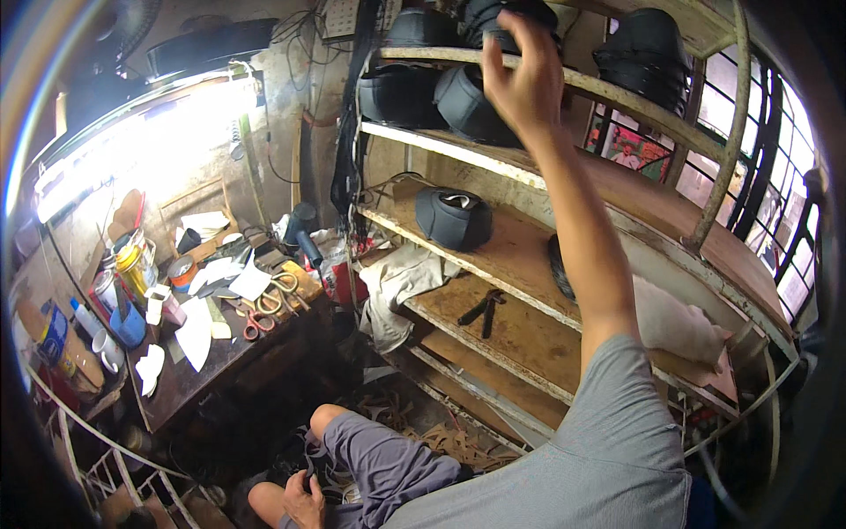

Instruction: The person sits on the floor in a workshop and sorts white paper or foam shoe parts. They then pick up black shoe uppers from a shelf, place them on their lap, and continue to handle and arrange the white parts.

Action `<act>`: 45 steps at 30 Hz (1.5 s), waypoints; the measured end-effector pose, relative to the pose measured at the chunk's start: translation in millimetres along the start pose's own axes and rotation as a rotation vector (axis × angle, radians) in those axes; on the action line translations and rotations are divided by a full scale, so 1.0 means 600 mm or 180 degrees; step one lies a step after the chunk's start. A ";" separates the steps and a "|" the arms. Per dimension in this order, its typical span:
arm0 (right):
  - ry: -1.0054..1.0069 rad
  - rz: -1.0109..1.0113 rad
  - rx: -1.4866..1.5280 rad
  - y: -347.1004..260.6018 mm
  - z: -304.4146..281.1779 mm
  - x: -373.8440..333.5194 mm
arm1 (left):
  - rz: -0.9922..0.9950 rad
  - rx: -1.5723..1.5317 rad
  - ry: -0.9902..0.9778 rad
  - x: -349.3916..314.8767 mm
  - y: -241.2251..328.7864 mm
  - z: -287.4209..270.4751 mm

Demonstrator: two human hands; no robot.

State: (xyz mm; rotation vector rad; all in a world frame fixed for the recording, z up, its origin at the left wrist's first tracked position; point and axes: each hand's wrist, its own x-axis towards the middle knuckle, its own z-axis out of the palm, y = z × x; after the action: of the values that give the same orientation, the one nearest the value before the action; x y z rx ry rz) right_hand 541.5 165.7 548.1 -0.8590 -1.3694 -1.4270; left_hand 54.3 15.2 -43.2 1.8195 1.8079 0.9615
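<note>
My right hand (529, 84) is raised high at the upper shelves, its fingers apart and nothing seen in them. Close behind it are dark curved pieces that look like shoe uppers: a stack (507, 19) on the top board and another piece (471, 104) on the board below. Down by my bare knee, my left hand (304, 502) has its fingers curled together over something dark that I cannot make out. A single dark upper (454, 219) with a pale inside sits alone on the middle shelf.
The shelf rack (458, 159) holds a grey cloth (401, 286), a black tool (481, 312) and a whitish bundle (674, 322). At left, a cluttered workbench (220, 370) bears scissors (256, 322), cans, a mug and cut pieces under a bright lamp. Scraps (467, 445) litter the floor.
</note>
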 end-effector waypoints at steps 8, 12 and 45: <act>-0.4062 0.1250 -0.0107 -0.077 -0.046 -0.290 | 0.0303 0.0208 0.0080 -0.008 -0.018 -0.005; -0.4659 0.1656 0.0487 -0.007 -0.026 -0.356 | 0.0154 0.0340 -0.0154 -0.006 -0.027 0.010; -0.4942 0.0989 -0.0089 -0.065 -0.020 -0.247 | 0.0078 0.0153 -0.0062 -0.005 -0.007 0.007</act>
State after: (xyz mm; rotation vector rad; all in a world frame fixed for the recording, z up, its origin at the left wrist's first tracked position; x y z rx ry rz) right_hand 551.3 174.3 394.6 -2.2892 -2.0700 -0.3284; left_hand 54.5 13.7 -49.8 1.8774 1.8159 0.9137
